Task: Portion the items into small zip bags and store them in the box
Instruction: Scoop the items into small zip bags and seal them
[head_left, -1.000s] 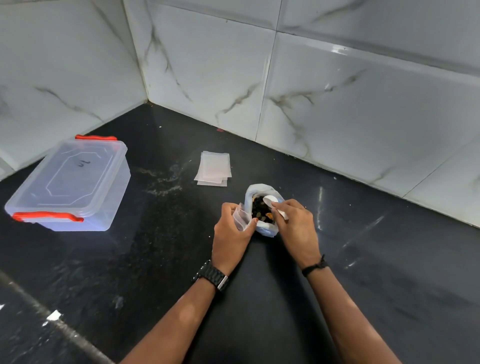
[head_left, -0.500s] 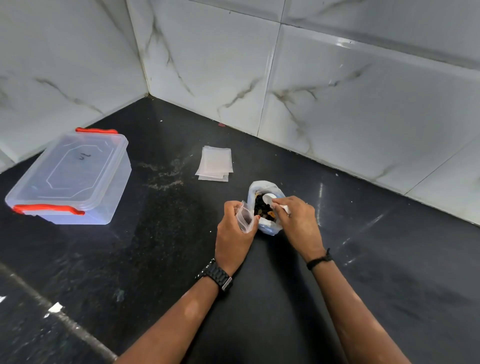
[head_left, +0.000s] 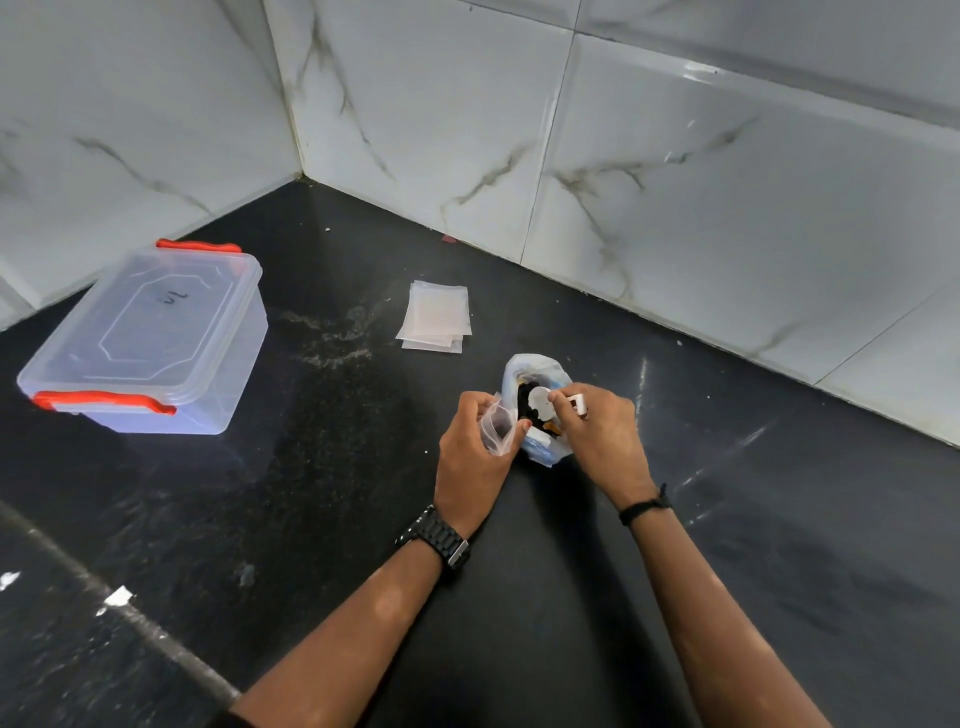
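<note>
Two grips at work: left hand pinching small zip bag with mouth held open, presumably to receive a portion; right hand closed on white scoop, dipped among dark items inside source bag. Left of source bag, well apart: lidded box, apparently empty. Just beyond source bag: spare bags, stacked flat.

Box lid: small black handwritten mark, not legible.
</note>
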